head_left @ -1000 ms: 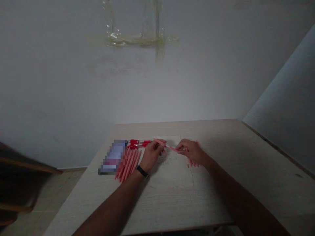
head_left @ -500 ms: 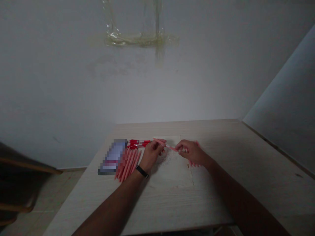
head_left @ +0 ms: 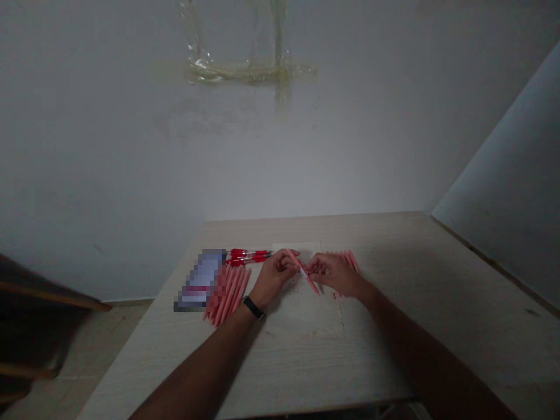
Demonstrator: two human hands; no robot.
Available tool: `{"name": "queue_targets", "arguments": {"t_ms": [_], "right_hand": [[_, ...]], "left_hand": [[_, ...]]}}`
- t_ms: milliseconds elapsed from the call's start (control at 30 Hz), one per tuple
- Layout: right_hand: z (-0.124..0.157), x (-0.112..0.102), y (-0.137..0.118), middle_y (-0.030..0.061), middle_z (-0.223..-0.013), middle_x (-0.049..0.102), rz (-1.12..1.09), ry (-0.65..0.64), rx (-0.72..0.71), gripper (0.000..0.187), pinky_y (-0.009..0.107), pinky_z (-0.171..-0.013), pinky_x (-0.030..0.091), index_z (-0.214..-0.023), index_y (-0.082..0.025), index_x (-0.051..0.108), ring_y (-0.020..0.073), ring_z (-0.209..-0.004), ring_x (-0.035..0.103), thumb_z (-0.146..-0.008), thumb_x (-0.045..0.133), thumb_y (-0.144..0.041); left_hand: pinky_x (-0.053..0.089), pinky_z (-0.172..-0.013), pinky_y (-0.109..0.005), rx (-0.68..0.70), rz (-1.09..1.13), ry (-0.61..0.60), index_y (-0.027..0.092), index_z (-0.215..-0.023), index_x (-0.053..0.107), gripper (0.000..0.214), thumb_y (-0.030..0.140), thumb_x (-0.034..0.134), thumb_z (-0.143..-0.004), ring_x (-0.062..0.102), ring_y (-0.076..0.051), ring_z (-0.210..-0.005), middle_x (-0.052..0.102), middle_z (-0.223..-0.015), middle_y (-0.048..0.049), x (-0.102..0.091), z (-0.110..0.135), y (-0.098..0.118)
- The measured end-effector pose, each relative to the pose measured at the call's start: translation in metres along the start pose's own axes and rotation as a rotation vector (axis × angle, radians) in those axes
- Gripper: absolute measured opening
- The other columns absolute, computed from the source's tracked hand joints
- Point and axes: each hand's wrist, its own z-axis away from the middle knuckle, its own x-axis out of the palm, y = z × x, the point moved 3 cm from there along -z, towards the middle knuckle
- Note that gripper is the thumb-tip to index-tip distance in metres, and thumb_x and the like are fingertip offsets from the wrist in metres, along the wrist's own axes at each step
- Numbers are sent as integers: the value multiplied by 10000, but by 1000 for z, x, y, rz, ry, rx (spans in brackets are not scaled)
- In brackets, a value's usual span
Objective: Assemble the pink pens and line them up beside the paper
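Note:
My left hand (head_left: 275,274) and my right hand (head_left: 333,273) meet over a sheet of paper (head_left: 301,291) on a light wooden table (head_left: 394,326). Both have their fingers curled on one pink pen (head_left: 304,274), which slants down to the right between them. A black band circles my left wrist. A row of pink pen barrels (head_left: 227,290) lies left of my left hand. Several red pen caps (head_left: 247,255) lie just behind it. More pink pens (head_left: 347,259) show behind my right hand.
A blurred flat rectangle (head_left: 200,280) lies at the table's left, touching the pink barrels. A pale wall with taped clear plastic (head_left: 245,52) rises behind the table. A dark wooden piece (head_left: 39,326) stands at the far left over the floor.
The pink pen has turned from nearly level to slanting steeply down to the right. My hands have drawn closer together, the right one shifting left and uncovering more of the pens behind it.

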Motion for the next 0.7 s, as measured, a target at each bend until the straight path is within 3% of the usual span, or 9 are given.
{"name": "queue_targets", "arguments": {"t_ms": [233,467,700], "right_hand": [[2,9,-1,0,-786,633,-153,-9,12,193,249,-646,464,-925,-188,637,132,-714,592,-848,678,-361],[-1,14,5,15,-833,670,-326,50,47,268,257,-646,488,-985,-194,596,144,-733,637,-828,703,-383],[1,12,-1,-23,-733,622,-266,101,86,355,264,-628,495,-1079,-202,561,143,-668,626,-814,719,-380]], "left_hand": [[444,-653,-223,-17,-42,-49,141,-1117,658,397,327,752,-779,571,-119,-712,653,-839,-25,1,2,-4],[458,-650,-225,-73,102,-99,143,-1149,608,514,242,818,-690,620,-120,-678,691,-798,-30,8,1,-17],[455,-619,-224,-118,70,-108,142,-1158,583,555,238,823,-667,644,-129,-647,708,-755,-28,10,3,-18]]}}
